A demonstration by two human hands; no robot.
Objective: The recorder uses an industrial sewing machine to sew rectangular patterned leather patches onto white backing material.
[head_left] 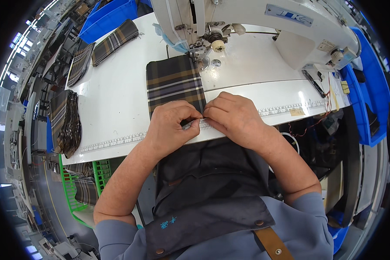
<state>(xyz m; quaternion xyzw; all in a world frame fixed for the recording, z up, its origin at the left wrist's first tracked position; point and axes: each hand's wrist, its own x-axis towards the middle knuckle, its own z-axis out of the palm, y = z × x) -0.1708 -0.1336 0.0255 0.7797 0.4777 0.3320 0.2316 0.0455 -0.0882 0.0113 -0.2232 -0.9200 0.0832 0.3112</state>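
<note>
A dark plaid fabric piece (pixel 174 80) with brown and white stripes lies on the white table, its far right corner by the needle area of the sewing machine (pixel 203 47). At its near right corner my left hand (pixel 173 123) pinches the fabric edge between thumb and forefinger. Close against it, my right hand (pixel 236 115) is closed at the same corner, its fingertips meeting the left ones. A small pale bit shows between the fingertips, too small to name. The fingers hide much of the near edge.
Plaid pieces (pixel 115 42) lie at the far left, and a thick plaid stack (pixel 65 123) sits at the left edge. A printed ruler strip (pixel 112 143) runs along the front. Dark tweezers (pixel 313 83) lie at right. Blue bins (pixel 372 95) and a green basket (pixel 76 212) flank the table.
</note>
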